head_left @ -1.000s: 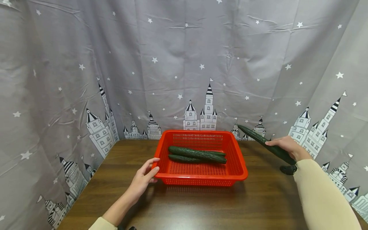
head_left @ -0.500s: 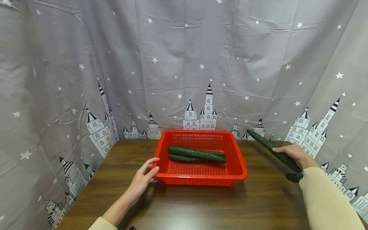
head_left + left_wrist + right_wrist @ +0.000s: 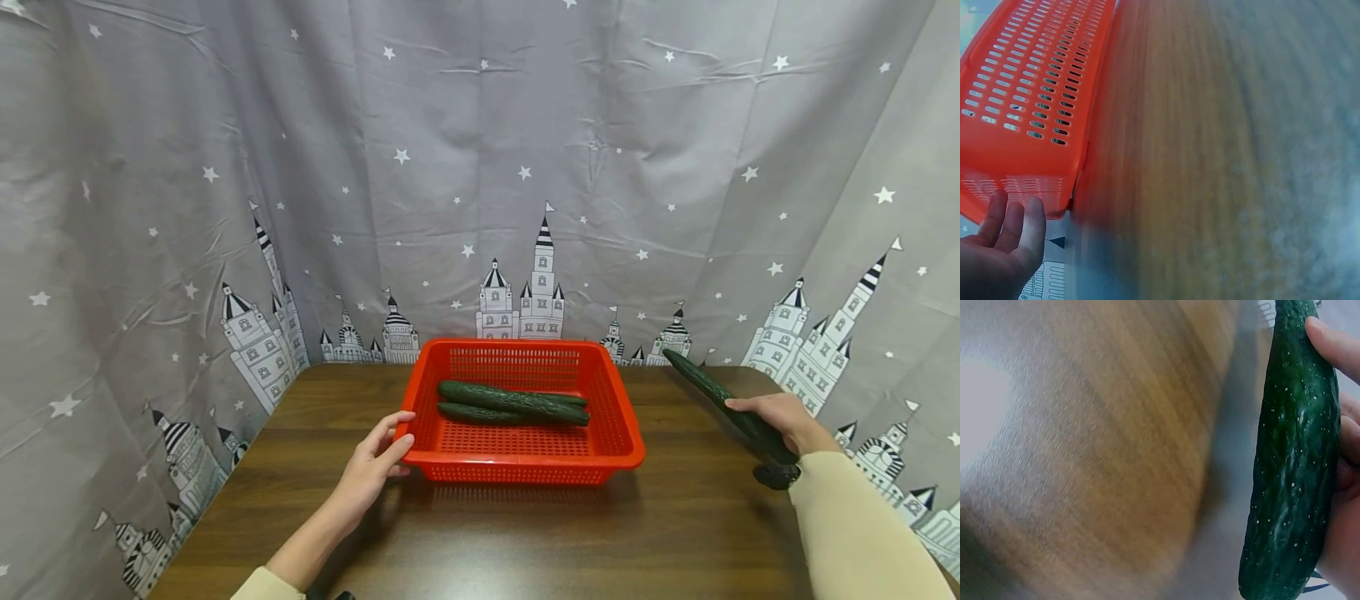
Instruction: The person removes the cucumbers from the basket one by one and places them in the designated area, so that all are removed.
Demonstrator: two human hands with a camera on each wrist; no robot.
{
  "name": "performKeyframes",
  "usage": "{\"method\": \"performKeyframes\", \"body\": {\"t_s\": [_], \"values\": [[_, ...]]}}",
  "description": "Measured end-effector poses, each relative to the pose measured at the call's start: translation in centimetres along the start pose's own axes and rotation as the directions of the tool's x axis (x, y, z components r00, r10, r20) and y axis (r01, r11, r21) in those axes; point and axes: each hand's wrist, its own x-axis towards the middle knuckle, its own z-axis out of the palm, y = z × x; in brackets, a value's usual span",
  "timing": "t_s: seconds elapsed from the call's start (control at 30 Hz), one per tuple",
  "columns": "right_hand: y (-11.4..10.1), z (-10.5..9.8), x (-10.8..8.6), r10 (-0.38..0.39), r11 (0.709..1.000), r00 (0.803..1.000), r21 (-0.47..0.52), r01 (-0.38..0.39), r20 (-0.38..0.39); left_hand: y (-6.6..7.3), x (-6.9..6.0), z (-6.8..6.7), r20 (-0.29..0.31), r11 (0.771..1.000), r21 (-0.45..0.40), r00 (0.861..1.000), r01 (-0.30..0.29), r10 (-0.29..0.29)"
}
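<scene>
- Beside the left hand (image 3: 372, 460), the red basket (image 3: 525, 460) blocks passage rightward; its open top admits reach around the cucumbers (image 3: 513, 402).
- A bare worktop (image 3: 675, 492) lane runs between basket and right hand (image 3: 778, 417), narrowed by the held cucumber (image 3: 705, 381) jutting forward.
- Beyond both hands, the curtain (image 3: 480, 167) bars the way.
</scene>
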Motion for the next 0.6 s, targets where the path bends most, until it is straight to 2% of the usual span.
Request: {"method": "performKeyframes", "body": {"t_s": [0.37,0.6], "values": [[1.9,-0.2,0.0,0.054,0.998,0.997,-0.024,-0.055,-0.054,-0.3,0.2,-0.1,-0.009,1.0,-0.001,1.0,0.015,-0.015],[2.3,-0.2,-0.3,0.056,0.998,0.994,-0.026,-0.059,-0.094,-0.4,0.2,-0.1,-0.014,1.0,-0.002,1.0,0.012,-0.012]]}}
